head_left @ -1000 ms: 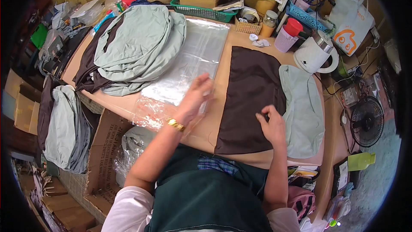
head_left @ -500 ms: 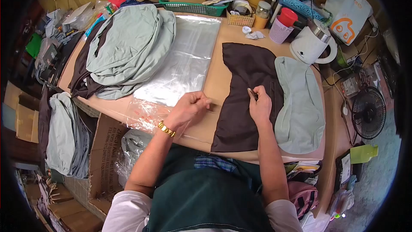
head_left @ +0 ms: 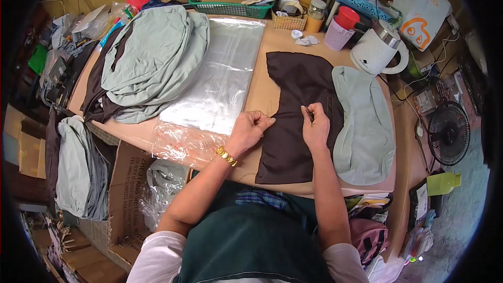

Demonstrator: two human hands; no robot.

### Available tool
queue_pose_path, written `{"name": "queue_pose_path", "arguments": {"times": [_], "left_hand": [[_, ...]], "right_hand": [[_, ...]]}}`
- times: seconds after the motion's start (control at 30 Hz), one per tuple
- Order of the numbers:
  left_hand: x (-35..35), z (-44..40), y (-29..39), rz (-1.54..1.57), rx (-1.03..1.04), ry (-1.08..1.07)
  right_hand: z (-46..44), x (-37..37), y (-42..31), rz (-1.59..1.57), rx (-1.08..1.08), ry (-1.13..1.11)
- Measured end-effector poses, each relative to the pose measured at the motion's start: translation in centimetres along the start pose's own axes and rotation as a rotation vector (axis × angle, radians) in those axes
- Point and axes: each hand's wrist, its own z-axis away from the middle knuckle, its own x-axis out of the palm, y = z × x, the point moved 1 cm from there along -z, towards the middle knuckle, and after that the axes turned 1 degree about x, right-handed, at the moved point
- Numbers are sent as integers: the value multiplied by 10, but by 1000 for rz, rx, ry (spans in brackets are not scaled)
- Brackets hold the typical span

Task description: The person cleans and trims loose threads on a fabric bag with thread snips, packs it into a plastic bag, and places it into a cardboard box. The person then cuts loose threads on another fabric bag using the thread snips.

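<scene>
A dark brown cloth piece (head_left: 293, 152) lies flat on the table in front of me. At its left edge my left hand (head_left: 251, 128) is closed in a pinch, and a fine loose thread (head_left: 270, 107) shows by the fingertips. Over the middle of the cloth, my right hand (head_left: 317, 128) is closed round a small dark tool (head_left: 309, 115), mostly hidden by the fingers. A pale green cloth piece (head_left: 364, 131) with a curved outline lies to the right, touching the brown one.
Pale green cloth (head_left: 152, 57) is heaped at the table's left, beside clear plastic bags (head_left: 230, 68). A white kettle (head_left: 374, 50), a lilac cup (head_left: 338, 36) and a green basket (head_left: 230, 9) line the back. An open cardboard box (head_left: 126, 194) stands below left.
My left hand has moved right to the edge of the brown cloth. My right hand stays over the cloth, nearly in place. The view has shifted slightly.
</scene>
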Motion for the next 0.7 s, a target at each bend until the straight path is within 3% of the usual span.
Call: {"name": "queue_pose_path", "arguments": {"times": [0.13,0.2,0.33,0.4,0.43,0.5,0.53,0.6,0.63,0.67,0.7], "left_hand": [[-4,6,-1,107,-59,12],[-7,5,-7,322,-139,57],[-12,6,-7,270,-37,8],[-20,6,-6,562,-48,-50],[-29,5,-3,561,-47,-52],[-51,4,4,912,-82,-116],[-58,4,13,912,-82,-115],[-70,3,31,1226,162,-299],[-73,0,29,1179,149,-158],[-69,-1,29,1178,152,-158],[-57,-2,34,782,151,-67]], "right_hand": [[1,1,-1,-44,-40,12],[1,1,-2,-47,-38,10],[0,1,-1,-63,-19,11],[0,1,0,-68,-16,23],[-1,2,2,-95,-3,44],[-1,3,7,-121,12,65],[0,5,10,-160,29,96],[-2,7,12,-203,41,127],[-1,7,12,-228,26,149],[-1,7,12,-251,11,169],[-1,7,11,-253,8,169]]}}
